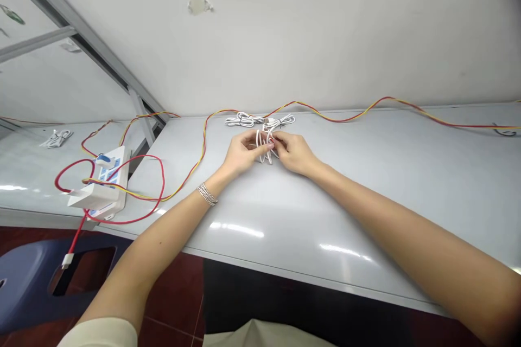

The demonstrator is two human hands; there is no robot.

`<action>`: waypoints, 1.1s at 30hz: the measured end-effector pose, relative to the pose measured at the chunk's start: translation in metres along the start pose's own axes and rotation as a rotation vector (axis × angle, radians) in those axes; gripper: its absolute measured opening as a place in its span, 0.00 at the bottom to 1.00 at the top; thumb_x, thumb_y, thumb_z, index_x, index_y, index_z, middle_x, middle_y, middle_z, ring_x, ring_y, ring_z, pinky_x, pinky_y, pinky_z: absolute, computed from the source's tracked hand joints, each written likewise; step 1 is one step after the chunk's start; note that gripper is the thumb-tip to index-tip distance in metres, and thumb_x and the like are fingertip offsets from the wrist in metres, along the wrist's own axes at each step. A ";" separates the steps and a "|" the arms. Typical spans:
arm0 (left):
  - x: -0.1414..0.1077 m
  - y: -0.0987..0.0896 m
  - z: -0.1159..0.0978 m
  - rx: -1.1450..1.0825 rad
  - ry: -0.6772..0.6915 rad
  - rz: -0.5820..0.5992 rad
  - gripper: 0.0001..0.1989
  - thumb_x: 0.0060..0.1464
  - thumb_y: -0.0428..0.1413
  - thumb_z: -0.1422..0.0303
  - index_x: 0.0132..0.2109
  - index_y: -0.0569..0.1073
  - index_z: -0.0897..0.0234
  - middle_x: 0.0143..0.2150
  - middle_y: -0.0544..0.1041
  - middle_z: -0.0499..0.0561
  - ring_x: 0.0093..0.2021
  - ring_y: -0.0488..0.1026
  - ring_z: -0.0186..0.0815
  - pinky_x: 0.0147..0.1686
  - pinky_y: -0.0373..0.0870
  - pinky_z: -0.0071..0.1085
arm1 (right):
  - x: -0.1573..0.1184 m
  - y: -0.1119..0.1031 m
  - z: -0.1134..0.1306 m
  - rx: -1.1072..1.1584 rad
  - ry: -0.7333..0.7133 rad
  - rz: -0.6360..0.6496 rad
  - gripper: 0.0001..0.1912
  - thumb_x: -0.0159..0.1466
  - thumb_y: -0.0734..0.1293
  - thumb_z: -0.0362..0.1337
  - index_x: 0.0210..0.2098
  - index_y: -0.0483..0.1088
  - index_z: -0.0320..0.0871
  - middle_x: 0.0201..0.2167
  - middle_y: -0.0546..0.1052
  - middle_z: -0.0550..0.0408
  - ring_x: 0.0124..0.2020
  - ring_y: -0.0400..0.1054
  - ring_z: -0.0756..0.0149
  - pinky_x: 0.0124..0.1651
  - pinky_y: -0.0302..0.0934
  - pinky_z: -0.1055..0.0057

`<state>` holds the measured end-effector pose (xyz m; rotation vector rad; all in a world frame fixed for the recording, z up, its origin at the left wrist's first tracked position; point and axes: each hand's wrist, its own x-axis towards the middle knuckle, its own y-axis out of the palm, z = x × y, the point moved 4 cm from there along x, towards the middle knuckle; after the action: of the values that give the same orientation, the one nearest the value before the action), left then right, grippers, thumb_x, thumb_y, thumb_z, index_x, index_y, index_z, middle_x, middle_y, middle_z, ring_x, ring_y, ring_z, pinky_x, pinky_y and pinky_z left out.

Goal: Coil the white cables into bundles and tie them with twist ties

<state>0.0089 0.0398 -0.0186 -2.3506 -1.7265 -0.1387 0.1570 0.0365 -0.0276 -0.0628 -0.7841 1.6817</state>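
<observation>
A white cable in loose loops is held between my two hands, just above the grey tabletop. My left hand is closed round the left side of the loops, thumb pointing right. From the right, my right hand pinches the cable near the middle, its fingertips close to the left thumb. Part of the coil is hidden behind the fingers. Right behind my hands lie two tied white cables, one bundle on the left and another bundle on the right.
A white power strip with plugs sits at the left, a red cable looping over the table from it. A twisted red and yellow wire runs along the wall. Another white cable bundle lies far left. A blue stool stands below the edge.
</observation>
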 end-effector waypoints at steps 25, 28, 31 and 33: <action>-0.002 0.002 -0.004 0.247 0.069 0.045 0.15 0.52 0.63 0.57 0.39 0.77 0.66 0.36 0.80 0.54 0.36 0.76 0.37 0.39 0.72 0.33 | -0.001 0.000 0.002 0.005 0.021 0.034 0.08 0.54 0.58 0.31 0.29 0.69 0.41 0.24 0.71 0.56 0.25 0.58 0.68 0.32 0.50 0.70; -0.002 0.002 -0.002 0.240 0.063 0.054 0.16 0.51 0.64 0.56 0.39 0.77 0.66 0.36 0.80 0.54 0.36 0.75 0.37 0.39 0.72 0.33 | -0.001 0.001 0.002 0.005 0.022 0.029 0.08 0.54 0.58 0.30 0.29 0.70 0.41 0.24 0.71 0.56 0.26 0.59 0.68 0.32 0.50 0.71; -0.002 0.002 -0.002 0.227 0.069 0.058 0.17 0.51 0.64 0.56 0.39 0.77 0.67 0.36 0.79 0.54 0.35 0.75 0.37 0.39 0.72 0.33 | -0.001 0.002 0.001 0.014 0.028 0.027 0.09 0.54 0.59 0.30 0.29 0.70 0.41 0.25 0.72 0.56 0.26 0.59 0.68 0.32 0.50 0.71; -0.002 0.002 -0.002 0.225 0.063 0.059 0.17 0.51 0.64 0.56 0.38 0.77 0.67 0.37 0.79 0.55 0.36 0.75 0.37 0.39 0.72 0.33 | 0.000 0.002 0.000 0.027 0.036 0.028 0.08 0.54 0.59 0.30 0.29 0.70 0.41 0.25 0.72 0.56 0.26 0.59 0.68 0.31 0.51 0.71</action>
<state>0.0102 0.0368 -0.0172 -2.2069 -1.5543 -0.0080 0.1551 0.0359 -0.0285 -0.0858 -0.7368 1.7128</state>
